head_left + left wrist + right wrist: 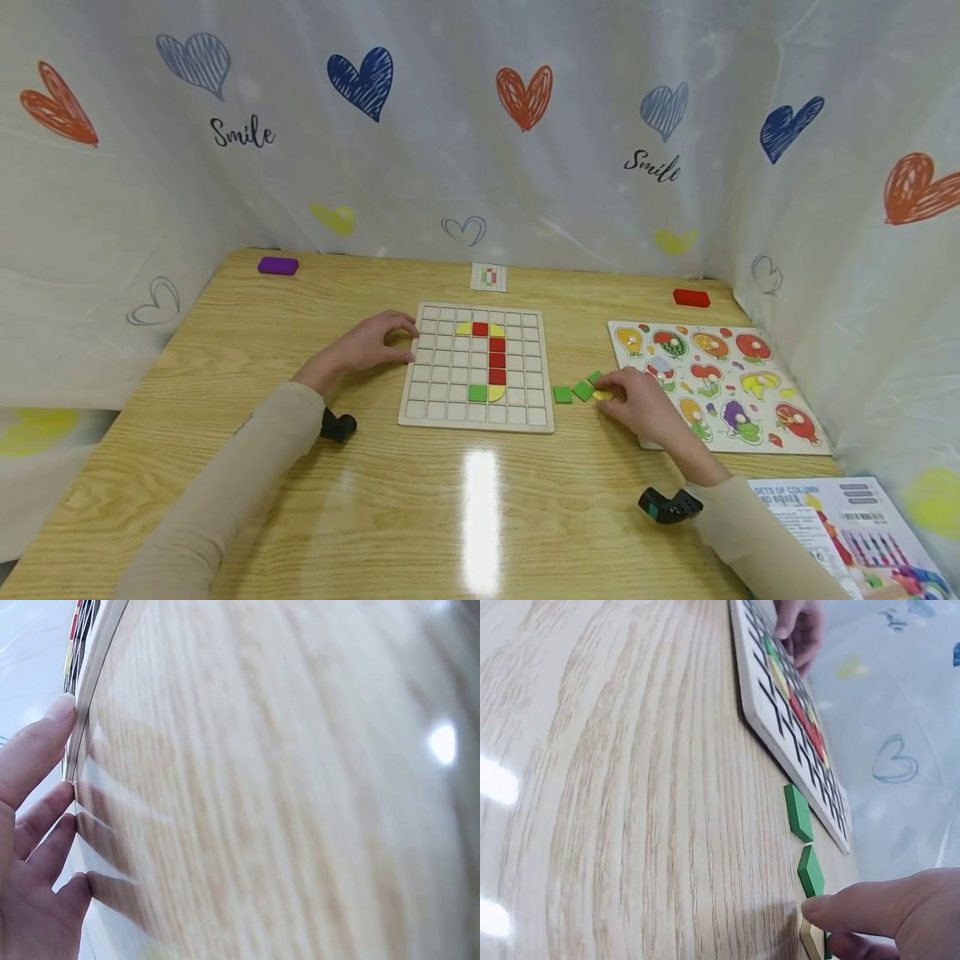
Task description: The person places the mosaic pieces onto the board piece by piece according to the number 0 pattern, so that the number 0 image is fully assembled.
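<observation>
A wooden grid board (440, 392) lies mid-table, with red squares (497, 360), yellow quarter-round pieces (496, 392) and one green square (477, 392) set in its cells. My left hand (367, 340) rests against the board's left edge, its thumb and fingers spread along the rim. Right of the board, my right hand (641, 404) pinches a yellow piece (811, 935) low at the table, thumb on its near side; the fingertips behind are partly hidden. Beside it lie loose green squares (562, 395), one of them right at the fingertips.
A small pattern card (488, 277) lies behind the board. The fruit puzzle board (720, 383) sits under and beyond the right hand. A purple block (278, 266) is at the back left, a red block (691, 297) at the back right. A printed box (862, 533) occupies the front right corner.
</observation>
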Available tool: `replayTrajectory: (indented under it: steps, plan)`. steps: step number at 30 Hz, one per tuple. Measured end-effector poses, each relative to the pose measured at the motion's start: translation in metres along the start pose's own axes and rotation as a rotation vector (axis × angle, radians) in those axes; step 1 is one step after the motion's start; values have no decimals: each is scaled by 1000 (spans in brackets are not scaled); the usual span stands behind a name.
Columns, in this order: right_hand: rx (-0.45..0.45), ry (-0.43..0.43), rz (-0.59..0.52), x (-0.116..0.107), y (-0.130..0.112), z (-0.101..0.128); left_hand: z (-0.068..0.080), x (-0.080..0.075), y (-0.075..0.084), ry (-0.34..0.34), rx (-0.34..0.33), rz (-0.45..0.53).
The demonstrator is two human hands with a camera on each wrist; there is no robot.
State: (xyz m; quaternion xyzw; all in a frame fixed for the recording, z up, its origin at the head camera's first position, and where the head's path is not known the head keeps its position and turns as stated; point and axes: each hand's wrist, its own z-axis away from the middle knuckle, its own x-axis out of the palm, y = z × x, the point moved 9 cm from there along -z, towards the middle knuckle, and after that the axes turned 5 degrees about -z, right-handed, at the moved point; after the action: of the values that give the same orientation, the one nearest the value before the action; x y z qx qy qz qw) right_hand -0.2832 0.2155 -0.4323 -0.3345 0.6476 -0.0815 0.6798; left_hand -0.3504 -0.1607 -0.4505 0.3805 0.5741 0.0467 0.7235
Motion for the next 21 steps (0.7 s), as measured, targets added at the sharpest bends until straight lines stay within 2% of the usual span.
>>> replayTrajectory:
  steps: [8,16,21]
  plan:
    - [-4,-29,-16,5,-2,5,0,0,1,-2,-2,0]
    - [-108,-70,-51,11,-14,12,0,0,2,-1,4,-3]
    - [-37,-54,-75,10,-9,13,0,-1,3,-1,8,-4]
